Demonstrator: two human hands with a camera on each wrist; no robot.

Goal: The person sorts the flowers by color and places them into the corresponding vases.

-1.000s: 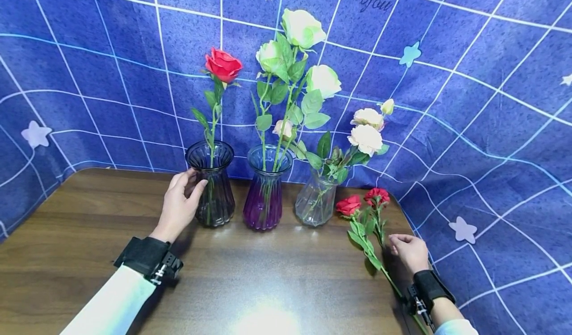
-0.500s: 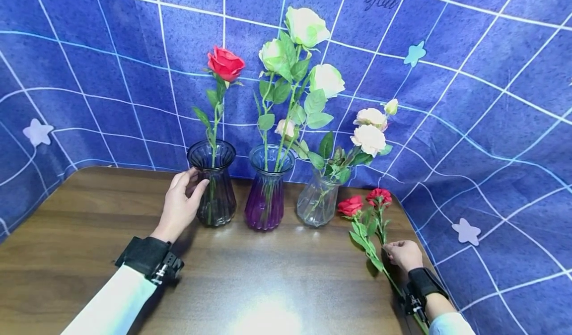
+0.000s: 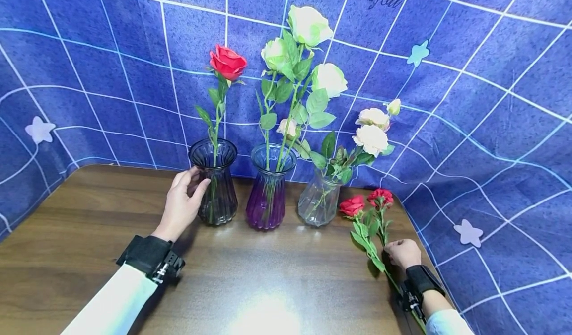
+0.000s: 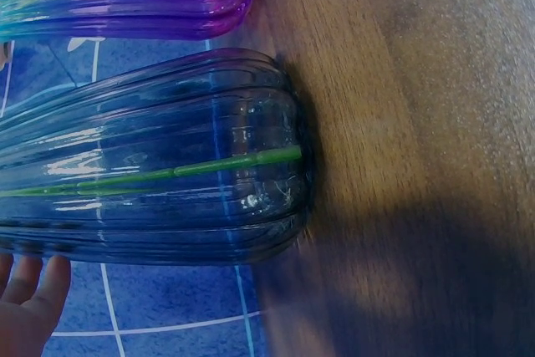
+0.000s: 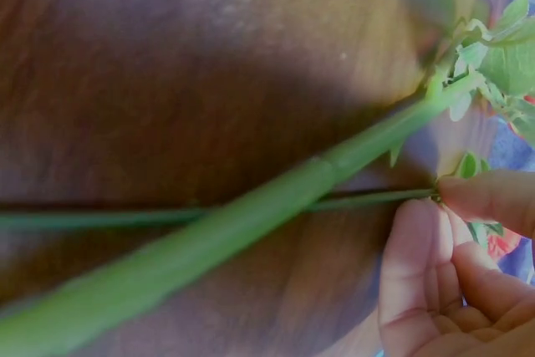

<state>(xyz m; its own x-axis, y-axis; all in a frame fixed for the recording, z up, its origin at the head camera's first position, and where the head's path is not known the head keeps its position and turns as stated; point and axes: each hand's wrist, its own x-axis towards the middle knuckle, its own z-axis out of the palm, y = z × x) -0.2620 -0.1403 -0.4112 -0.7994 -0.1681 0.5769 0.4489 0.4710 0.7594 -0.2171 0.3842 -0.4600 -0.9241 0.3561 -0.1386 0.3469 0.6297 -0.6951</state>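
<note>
My left hand [image 3: 180, 203] holds the neck of a dark glass vase [image 3: 218, 201], thumb in front and fingers at its left side. A single red rose [image 3: 228, 62] stands in that vase, its green stem [image 4: 175, 171] showing through the glass in the left wrist view. At the table's right side my right hand [image 3: 404, 254] pinches the thin stem [image 5: 368, 199] of a red carnation [image 3: 381, 197] between thumb and finger. Beside the carnation lies a red rose [image 3: 352, 206]. Its thicker stem [image 5: 276, 206] crosses over the thin one in the right wrist view.
A blue-purple vase [image 3: 265, 206] with white-green roses [image 3: 329, 79] stands mid-row. To its right is a clear vase [image 3: 318, 206] with pale pink flowers [image 3: 371, 139]. Behind the wooden table [image 3: 223, 275] hangs a blue star-patterned cloth [image 3: 134, 77].
My right hand has moved slightly left onto the carnation's stem and now pinches it. The left hand stays on the dark vase. The whole view has shifted a little.
</note>
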